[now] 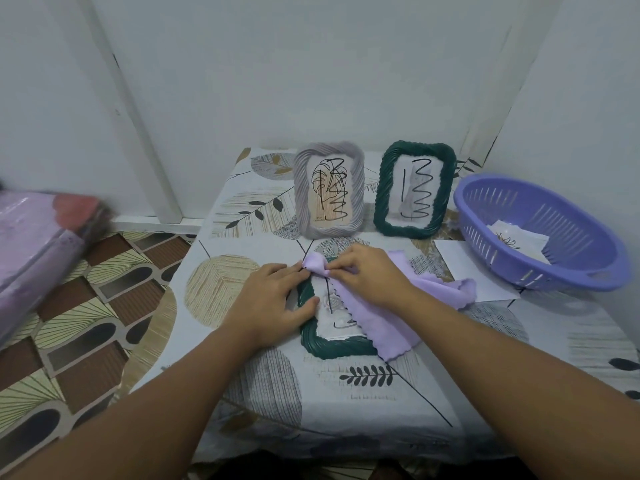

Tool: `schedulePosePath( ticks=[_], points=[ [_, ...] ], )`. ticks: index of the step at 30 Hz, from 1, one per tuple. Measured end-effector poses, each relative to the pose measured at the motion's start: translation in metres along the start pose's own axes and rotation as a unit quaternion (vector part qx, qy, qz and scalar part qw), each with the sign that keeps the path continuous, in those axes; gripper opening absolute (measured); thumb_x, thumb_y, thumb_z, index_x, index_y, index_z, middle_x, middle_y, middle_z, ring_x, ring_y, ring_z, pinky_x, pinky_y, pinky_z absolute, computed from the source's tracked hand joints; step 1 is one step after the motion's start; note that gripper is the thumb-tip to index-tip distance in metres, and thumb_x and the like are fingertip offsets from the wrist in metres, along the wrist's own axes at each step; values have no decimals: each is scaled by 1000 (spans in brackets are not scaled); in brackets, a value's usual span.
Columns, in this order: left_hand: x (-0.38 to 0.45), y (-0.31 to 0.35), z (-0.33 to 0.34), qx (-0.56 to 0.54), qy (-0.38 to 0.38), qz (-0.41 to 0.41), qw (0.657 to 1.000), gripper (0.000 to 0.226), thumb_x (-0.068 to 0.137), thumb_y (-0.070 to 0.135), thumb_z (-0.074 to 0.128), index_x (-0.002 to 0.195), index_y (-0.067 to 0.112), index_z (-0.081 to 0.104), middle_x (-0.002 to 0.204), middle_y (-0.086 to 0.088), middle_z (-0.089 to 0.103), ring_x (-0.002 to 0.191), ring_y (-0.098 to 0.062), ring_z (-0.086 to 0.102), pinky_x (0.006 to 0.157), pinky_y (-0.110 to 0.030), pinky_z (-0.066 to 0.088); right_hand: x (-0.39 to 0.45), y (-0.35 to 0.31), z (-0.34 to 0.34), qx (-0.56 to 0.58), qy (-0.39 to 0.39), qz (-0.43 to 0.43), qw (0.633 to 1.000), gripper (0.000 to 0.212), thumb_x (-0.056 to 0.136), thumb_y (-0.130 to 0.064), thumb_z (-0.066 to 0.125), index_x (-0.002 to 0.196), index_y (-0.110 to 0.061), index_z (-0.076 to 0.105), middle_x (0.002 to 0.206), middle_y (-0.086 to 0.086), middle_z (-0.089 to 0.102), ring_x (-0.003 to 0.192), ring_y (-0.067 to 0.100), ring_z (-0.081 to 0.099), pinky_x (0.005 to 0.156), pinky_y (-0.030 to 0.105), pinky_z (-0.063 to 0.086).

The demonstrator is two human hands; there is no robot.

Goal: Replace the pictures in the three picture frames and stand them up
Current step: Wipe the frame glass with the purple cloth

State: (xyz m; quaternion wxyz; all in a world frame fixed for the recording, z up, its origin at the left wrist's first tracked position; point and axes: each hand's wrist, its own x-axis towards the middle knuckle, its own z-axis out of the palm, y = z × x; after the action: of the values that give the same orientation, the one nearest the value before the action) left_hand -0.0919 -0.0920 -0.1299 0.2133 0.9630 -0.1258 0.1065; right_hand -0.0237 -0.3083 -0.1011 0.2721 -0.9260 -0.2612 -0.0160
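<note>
Flat at table centre: dark green frame (313,344), half under lilac cloth (377,306). Left hand (277,299) at 9 o'clock, fingers loosely spread, pressing its edge. Right hand (367,271) at 12 o'clock, pinching the cloth. Upright beyond, at 12 o'clock: grey frame (329,188), second green frame (414,188). At 2 o'clock: purple basket (540,233), paper inside.

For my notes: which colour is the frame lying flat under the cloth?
Dark green frame, seen best in the head view.
</note>
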Motion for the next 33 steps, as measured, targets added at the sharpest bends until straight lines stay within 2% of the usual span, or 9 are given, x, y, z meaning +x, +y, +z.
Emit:
schedulePosePath(
  ticks=[4, 7, 14, 19, 24, 26, 29, 33],
  points=[
    [0, 0, -1, -5, 2, -2, 1000, 66, 84, 68, 55, 139, 31, 61, 141, 11, 61, 125, -19, 51, 108, -42, 41, 0, -5, 3, 1, 24, 18, 1000, 14, 93, -31, 71, 104, -29, 80, 88, -4, 59, 83, 15, 56, 77, 33, 48],
    [0, 3, -3, -11, 3, 3, 1000, 64, 83, 67, 55, 137, 32, 63, 136, 12, 65, 122, -19, 51, 106, -38, 41, -3, -6, 4, -1, 23, 20, 1000, 14, 93, -31, 71, 104, -29, 80, 90, 0, 60, 84, 17, 58, 79, 37, 50],
    [0, 2, -2, -15, -1, -8, 1000, 71, 82, 70, 54, 141, 31, 59, 142, 12, 60, 125, -18, 50, 108, -41, 41, 5, -12, 3, 3, 29, 40, 999, 13, 92, -31, 72, 102, -28, 81, 87, -4, 56, 86, 17, 56, 80, 36, 51],
    [-1, 4, -3, -28, 16, 7, 999, 52, 83, 66, 58, 128, 42, 65, 120, 17, 70, 113, -16, 53, 99, -43, 46, -4, -10, -2, 0, -7, 12, 1000, 13, 92, -31, 73, 101, -28, 81, 89, -6, 57, 86, 13, 54, 79, 33, 47],
    [0, 3, -1, -15, 9, -11, 1000, 69, 80, 71, 56, 135, 31, 64, 134, 14, 65, 123, -18, 51, 107, -45, 41, 4, -17, 0, -11, 20, 28, 999, 11, 93, -28, 72, 98, -25, 82, 78, -14, 49, 83, 13, 53, 77, 33, 47],
    [0, 3, -2, -12, 3, -9, 1000, 66, 81, 72, 54, 135, 36, 63, 131, 19, 65, 122, -16, 50, 107, -44, 40, 3, -18, 3, -6, 26, 34, 999, 11, 92, -28, 72, 96, -25, 82, 79, -13, 49, 84, 14, 53, 78, 35, 48],
    [0, 2, -2, -10, 2, 1, 1000, 54, 82, 71, 53, 128, 46, 63, 121, 25, 66, 117, -13, 50, 104, -44, 42, -6, -16, 0, -12, -6, 14, 1000, 11, 92, -30, 73, 98, -26, 81, 88, -7, 56, 88, 14, 54, 81, 35, 48],
    [1, 0, 0, 1, -2, -4, 1000, 62, 82, 75, 51, 133, 41, 63, 129, 22, 64, 121, -14, 48, 105, -44, 40, -2, -18, -4, -20, 3, 21, 1000, 12, 93, -29, 72, 99, -25, 82, 77, -17, 49, 84, 10, 52, 78, 32, 47]
  ],
)
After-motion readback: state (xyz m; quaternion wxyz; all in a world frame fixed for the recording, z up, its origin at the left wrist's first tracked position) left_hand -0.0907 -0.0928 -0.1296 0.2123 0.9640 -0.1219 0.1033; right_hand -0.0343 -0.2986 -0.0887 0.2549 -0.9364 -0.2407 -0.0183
